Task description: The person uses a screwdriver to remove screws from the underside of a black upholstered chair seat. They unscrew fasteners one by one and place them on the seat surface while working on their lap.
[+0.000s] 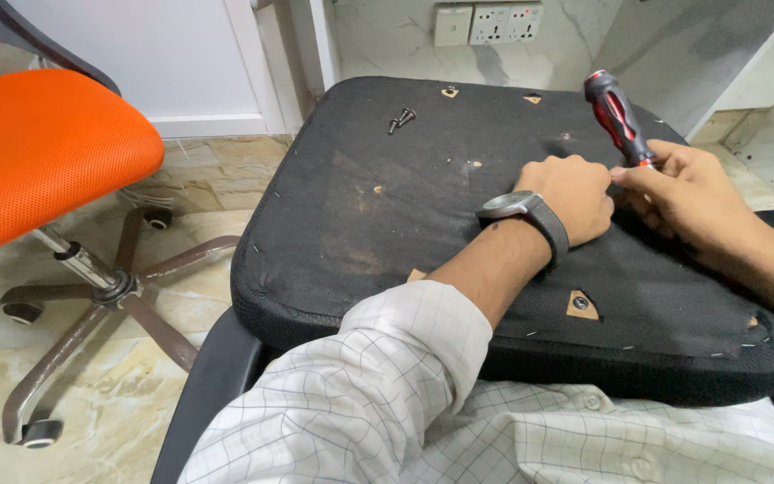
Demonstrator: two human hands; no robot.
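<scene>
Screwdriver gripped by right hand; left hand curled, contents apparently hidden, on seat underside; two screws, orange chair nearby.

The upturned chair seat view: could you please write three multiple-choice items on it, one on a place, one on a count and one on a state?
1. Where do the loose screws lie?
A. on the floor
B. on the black seat underside, near its far edge
C. on the orange chair

2. How many loose screws lie there?
A. two
B. five
C. none

3. How is the screwdriver held?
A. lying flat on the floor
B. in the right hand, handle up
C. in the left hand alone

Answers: 1 B, they rest on the black fabric; 2 A, a pair shows; 3 B, the right fingers wrap its lower shaft.
</scene>
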